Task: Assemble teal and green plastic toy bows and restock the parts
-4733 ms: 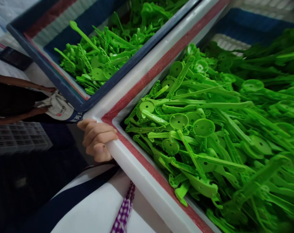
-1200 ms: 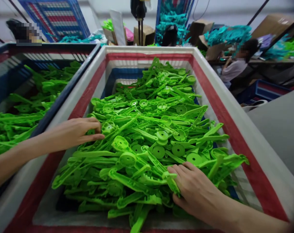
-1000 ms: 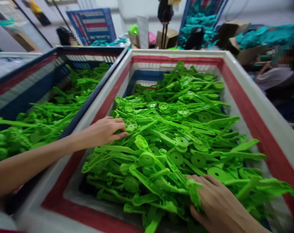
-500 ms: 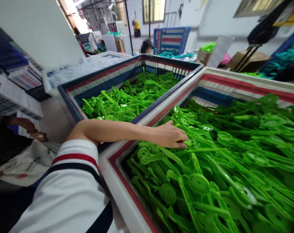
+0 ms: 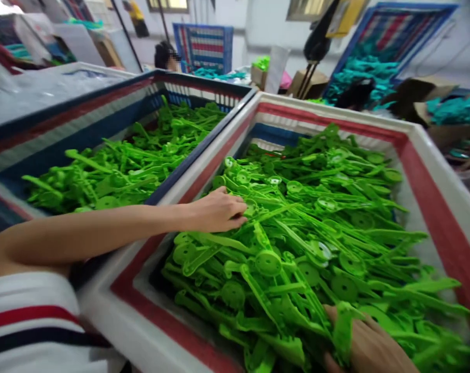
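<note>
- Left hand: palm down, fingers curled above green parts (cannot tell if pinching).
- Right hand: low, fingers half-hidden by 1 green piece; cannot tell their grip.

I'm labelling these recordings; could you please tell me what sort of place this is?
Likely a factory workshop, judging by the white crate heaped with green parts, the teal pieces and cardboard box.

No readable text, labels or numbers.
</note>
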The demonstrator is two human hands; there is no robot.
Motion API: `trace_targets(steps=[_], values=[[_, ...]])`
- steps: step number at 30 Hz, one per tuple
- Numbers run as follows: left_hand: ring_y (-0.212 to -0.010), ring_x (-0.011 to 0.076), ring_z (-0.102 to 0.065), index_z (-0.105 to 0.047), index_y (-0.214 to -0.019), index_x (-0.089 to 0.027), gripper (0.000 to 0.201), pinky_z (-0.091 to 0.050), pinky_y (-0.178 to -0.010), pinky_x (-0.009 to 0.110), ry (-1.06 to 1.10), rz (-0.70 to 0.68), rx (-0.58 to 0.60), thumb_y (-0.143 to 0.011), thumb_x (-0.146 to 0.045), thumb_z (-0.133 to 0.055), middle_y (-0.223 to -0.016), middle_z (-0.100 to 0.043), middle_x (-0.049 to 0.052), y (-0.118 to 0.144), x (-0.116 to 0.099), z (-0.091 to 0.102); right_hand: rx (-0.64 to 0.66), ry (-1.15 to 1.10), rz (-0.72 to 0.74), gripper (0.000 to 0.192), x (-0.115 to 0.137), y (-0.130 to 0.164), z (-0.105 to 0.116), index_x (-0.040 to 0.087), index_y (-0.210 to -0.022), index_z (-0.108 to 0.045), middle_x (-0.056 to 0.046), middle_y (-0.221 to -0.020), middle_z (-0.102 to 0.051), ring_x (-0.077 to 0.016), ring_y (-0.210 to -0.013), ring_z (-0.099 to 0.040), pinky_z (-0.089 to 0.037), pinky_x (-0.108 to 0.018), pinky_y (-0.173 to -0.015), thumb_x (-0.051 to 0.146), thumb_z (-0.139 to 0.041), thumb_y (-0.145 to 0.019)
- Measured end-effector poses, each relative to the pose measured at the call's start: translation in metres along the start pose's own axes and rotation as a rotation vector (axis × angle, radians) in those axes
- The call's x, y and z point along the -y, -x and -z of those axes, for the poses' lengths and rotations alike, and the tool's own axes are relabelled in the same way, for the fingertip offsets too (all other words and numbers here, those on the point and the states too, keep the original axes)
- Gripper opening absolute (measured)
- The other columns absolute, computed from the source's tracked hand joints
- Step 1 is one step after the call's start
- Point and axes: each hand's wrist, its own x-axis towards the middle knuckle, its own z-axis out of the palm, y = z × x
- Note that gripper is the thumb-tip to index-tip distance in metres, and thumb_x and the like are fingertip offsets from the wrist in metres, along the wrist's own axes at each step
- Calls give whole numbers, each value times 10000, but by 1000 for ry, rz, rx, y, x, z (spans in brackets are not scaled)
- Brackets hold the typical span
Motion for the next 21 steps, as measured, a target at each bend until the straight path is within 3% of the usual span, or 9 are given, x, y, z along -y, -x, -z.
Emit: trace_targets(steps=[5, 9, 13, 17, 21], values=[[-713, 161, -583, -583, -784, -154, 271, -294, -749, 326, -10, -16, 4, -1003, -297, -513, -815, -656, 24, -3, 2, -2, 62, -36, -123, 193, 9, -5, 8, 274, -890, -494, 11, -779, -713, -220, -763, -731, -579, -419, -752, 138, -497, -753], [-686, 153, -563, -578, -791, -156, 288, -298, -747, 328, -22, -29, 4, -1018, -310, -490, -802, -639, 16, -4, 3, -3, 83, -79, -186, 185, 10, 3, 3, 262, -892, -503, 14, -896, -740, -206, -822, -732, -554, -409, -820, 133, -486, -761], [-690, 149, -561, -580, -803, -159, 282, -299, -746, 325, -23, -46, 0, -1023, -305, -479, -810, -640, 19, -5, 4, -3, 104, -33, -161, 260, 6, 2, 1, 264, -992, -520, -9, -956, -758, -213, -855, -740, -580, -416, -783, 153, -496, -758], [-688, 150, -563, -579, -797, -161, 285, -296, -739, 322, 3, -52, -15, -1023, -300, -476, -806, -640, 20, -5, 6, -5, 63, 14, -66, 348, 1, -3, 1, 267, -1082, -523, -35, -888, -765, -227, -776, -746, -609, -436, -638, 190, -503, -743], [-679, 152, -557, -577, -784, -164, 278, -297, -746, 328, 3, -59, -36, -1015, -296, -494, -795, -638, 20, -4, 8, -7, 64, 7, -58, 371, -1, -6, 1, 289, -1089, -520, -21, -865, -767, -227, -771, -747, -623, -440, -609, 184, -509, -734]])
